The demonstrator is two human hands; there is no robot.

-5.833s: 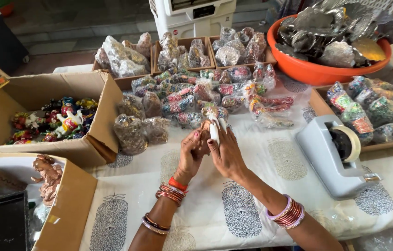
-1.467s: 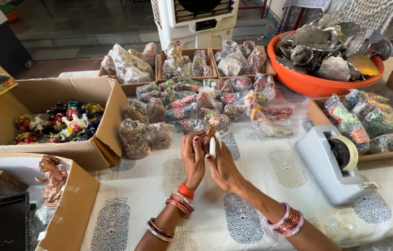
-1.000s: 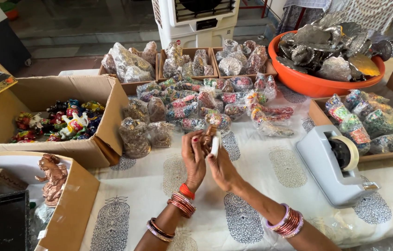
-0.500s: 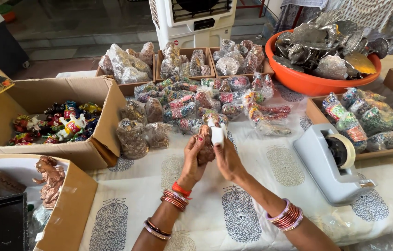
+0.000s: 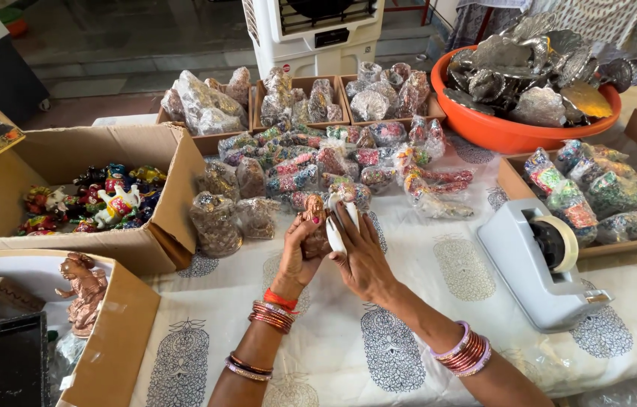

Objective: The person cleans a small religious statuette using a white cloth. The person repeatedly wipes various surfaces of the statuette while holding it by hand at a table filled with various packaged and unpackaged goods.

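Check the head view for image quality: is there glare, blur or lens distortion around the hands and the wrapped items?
Head view: even daylight, soft shadows. Both hands, left hand and right hand, and the small brown figurine are sharp, no motion blur. Glints on the plastic-wrapped figurines and silver pieces in the orange tub. Wide-angle bending at the edges, seen on the cardboard box.

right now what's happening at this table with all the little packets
A person holds a small brown figurine in the left hand while the right hand presses something white against it. In front lie heaps of wrapped figurines; a tape dispenser stands to the right, and a cardboard box of painted figures to the left.
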